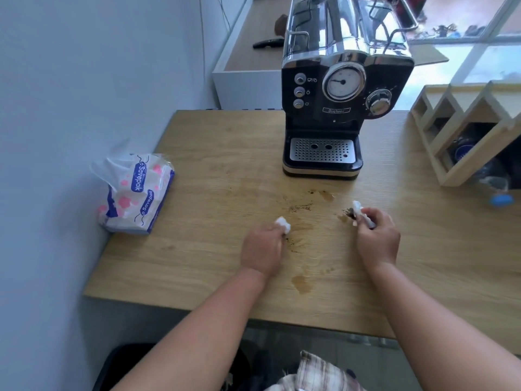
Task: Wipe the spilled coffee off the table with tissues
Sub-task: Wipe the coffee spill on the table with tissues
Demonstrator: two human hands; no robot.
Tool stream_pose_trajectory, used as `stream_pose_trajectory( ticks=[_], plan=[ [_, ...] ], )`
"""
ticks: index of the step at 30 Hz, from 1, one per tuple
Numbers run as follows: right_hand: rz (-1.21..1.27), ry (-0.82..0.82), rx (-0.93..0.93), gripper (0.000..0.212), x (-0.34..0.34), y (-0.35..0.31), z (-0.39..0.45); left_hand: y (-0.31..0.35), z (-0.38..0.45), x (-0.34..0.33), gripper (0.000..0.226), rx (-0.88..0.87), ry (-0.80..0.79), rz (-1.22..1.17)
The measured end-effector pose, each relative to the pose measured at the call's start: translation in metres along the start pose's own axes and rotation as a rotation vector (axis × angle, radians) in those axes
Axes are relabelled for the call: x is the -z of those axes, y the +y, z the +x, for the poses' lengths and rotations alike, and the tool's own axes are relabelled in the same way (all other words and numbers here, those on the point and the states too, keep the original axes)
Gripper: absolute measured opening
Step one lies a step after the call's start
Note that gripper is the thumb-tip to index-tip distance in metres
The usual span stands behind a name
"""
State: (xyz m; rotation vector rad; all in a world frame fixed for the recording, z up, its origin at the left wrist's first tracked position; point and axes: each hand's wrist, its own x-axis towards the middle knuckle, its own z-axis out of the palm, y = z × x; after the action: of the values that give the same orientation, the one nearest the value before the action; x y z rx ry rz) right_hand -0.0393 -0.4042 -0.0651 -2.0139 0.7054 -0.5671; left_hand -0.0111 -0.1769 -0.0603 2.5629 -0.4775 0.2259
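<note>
Brown coffee stains and dark grounds are smeared across the middle of the wooden table, with another wet patch nearer the front edge. My left hand presses a crumpled white tissue onto the table beside the grounds. My right hand grips a second white tissue, its tip stained dark and touching a clump of grounds. A pack of tissues lies at the table's left edge against the wall.
A black and chrome espresso machine stands at the back of the table. A wooden rack with a bottle sits at the right. A dark bin is below the front edge on the left.
</note>
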Motion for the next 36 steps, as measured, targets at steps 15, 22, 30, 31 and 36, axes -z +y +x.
stream_pose_trajectory(
  ticks=[15, 22, 30, 31, 36],
  plan=[
    [0.008, 0.049, -0.045, 0.016, 0.0, -0.002, 0.0, -0.075, 0.033, 0.036, 0.018, 0.404, 0.162, 0.087],
    [0.033, 0.058, -0.052, 0.013, -0.001, -0.004, 0.001, -0.012, 0.039, 0.002, 0.02, 0.085, 0.038, -0.088],
    [0.028, 0.06, -0.068, 0.017, -0.002, -0.003, 0.001, -0.115, 0.076, 0.046, 0.027, 0.488, 0.19, 0.097],
    [0.026, 0.059, -0.069, 0.017, -0.002, -0.004, 0.0, -0.11, 0.078, 0.041, 0.027, 0.479, 0.179, 0.099],
    [0.011, 0.07, -0.066, 0.018, -0.002, -0.004, 0.001, -0.039, 0.078, 0.001, 0.019, 0.214, 0.075, -0.022]
  ],
)
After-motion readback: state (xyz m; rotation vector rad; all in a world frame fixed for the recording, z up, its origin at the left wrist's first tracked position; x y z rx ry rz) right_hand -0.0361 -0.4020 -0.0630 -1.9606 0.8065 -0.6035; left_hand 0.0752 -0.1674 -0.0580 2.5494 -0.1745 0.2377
